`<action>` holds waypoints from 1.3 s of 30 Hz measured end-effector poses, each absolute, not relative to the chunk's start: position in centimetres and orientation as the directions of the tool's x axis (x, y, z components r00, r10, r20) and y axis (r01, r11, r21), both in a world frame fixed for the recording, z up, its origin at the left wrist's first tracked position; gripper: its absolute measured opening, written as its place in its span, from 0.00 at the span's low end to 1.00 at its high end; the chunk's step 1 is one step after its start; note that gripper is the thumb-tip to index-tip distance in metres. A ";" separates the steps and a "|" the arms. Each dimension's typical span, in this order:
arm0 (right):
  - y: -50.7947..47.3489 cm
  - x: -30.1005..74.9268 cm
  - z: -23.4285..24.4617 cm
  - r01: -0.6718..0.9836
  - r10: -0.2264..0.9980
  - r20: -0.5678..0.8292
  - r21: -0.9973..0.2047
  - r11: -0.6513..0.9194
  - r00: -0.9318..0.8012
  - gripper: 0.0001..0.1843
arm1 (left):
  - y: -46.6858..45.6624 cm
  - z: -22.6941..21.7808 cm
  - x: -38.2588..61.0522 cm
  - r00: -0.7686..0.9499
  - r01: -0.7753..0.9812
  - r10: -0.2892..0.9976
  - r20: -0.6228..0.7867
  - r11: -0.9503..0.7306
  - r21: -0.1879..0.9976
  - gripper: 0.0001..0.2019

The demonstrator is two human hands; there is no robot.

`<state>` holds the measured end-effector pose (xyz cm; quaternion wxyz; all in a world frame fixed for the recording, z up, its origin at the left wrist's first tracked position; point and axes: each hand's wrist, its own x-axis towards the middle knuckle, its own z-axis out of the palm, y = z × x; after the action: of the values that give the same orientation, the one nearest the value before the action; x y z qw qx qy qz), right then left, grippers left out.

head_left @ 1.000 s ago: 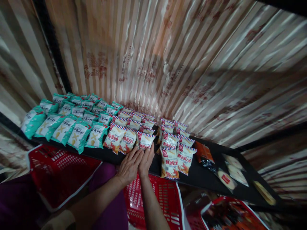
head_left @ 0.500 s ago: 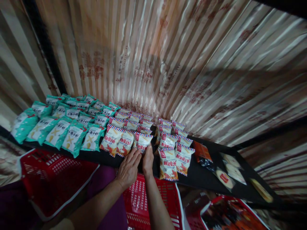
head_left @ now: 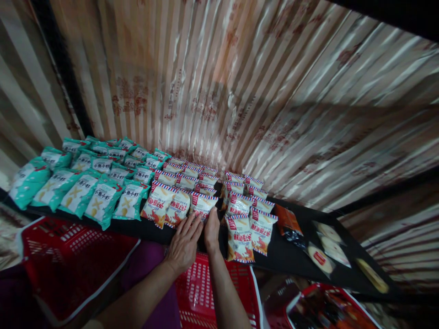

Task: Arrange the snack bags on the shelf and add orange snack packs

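Observation:
My left hand (head_left: 187,235) lies with its fingers stretched out flat over the lower front of a white-and-orange snack bag (head_left: 202,202). At that bag's right edge is my right hand (head_left: 211,230), seen from its side, its fingers straight and touching the bag; some fingers are hidden. The bag leans upright in the front row, with a striped red-and-blue top seam. Beside it on the left stand matching snack bags (head_left: 178,205). Another group of these bags (head_left: 240,237) stands to the right, across a narrow dark gap.
Teal snack bags (head_left: 103,198) fill the left of the black shelf (head_left: 277,249). An orange packet (head_left: 289,221), flat pale packs (head_left: 320,258) and a yellowish strip (head_left: 372,274) lie to the right. Red baskets (head_left: 78,256) stand below. Striped sheeting (head_left: 206,91) hangs behind.
The view has shifted slightly. Both hands stay at the same snack bag, in nearly the same pose. The bags keep their arrangement.

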<state>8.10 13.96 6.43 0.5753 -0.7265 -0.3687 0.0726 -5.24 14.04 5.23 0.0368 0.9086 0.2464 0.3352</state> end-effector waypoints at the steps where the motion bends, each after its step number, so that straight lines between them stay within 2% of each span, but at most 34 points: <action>1: 13.9 8.1 6.4 0.423 0.623 0.295 -0.904 -0.063 0.724 0.39 | 14.0 5.2 -5.2 0.653 0.421 0.470 0.594 -0.877 0.232 0.29; 6: 14.0 8.2 6.4 0.338 0.649 0.236 -0.940 -0.035 0.723 0.40 | 13.9 5.2 -5.1 0.674 0.397 0.450 0.586 -0.889 0.227 0.30; 10: 14.4 8.4 6.2 0.367 0.672 0.240 -0.929 -0.050 0.700 0.41 | 14.0 5.2 -5.0 0.680 0.406 0.469 0.564 -0.881 0.243 0.32; 15: 13.8 7.6 6.8 0.447 0.644 0.294 -0.891 -0.083 0.706 0.36 | 14.0 5.2 -5.0 0.674 0.413 0.470 0.570 -0.879 0.238 0.32; 18: 12.4 6.7 7.9 0.571 0.581 0.414 -0.814 -0.108 0.701 0.33 | 13.8 5.2 -5.1 0.674 0.422 0.470 0.570 -0.878 0.225 0.32; 22: 9.4 7.2 9.1 0.761 0.483 0.633 -0.638 -0.116 0.605 0.29 | 13.7 5.2 -5.2 0.682 0.419 0.464 0.565 -0.881 0.218 0.33; 27: 4.6 10.8 8.3 0.834 0.370 0.749 -0.464 -0.297 0.549 0.30 | 13.6 5.2 -5.2 0.691 0.417 0.459 0.558 -0.884 0.210 0.34; 31: 1.6 12.7 6.3 0.793 0.403 0.700 -0.406 -0.454 0.590 0.39 | 13.5 5.3 -5.3 0.686 0.422 0.455 0.568 -0.885 0.199 0.33; 35: 0.7 12.8 4.9 0.737 0.462 0.578 -0.464 -0.492 0.673 0.45 | 13.4 5.3 -5.3 0.686 0.424 0.447 0.574 -0.887 0.185 0.33; 39: 1.2 12.5 4.7 0.668 0.435 0.508 -0.532 -0.520 0.744 0.48 | 13.4 5.2 -5.4 0.695 0.418 0.432 0.575 -0.893 0.166 0.33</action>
<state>12.51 1.16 4.71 0.3693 -0.8575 -0.3215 -0.1576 -5.36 13.41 5.22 0.0109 0.9205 0.2309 0.3149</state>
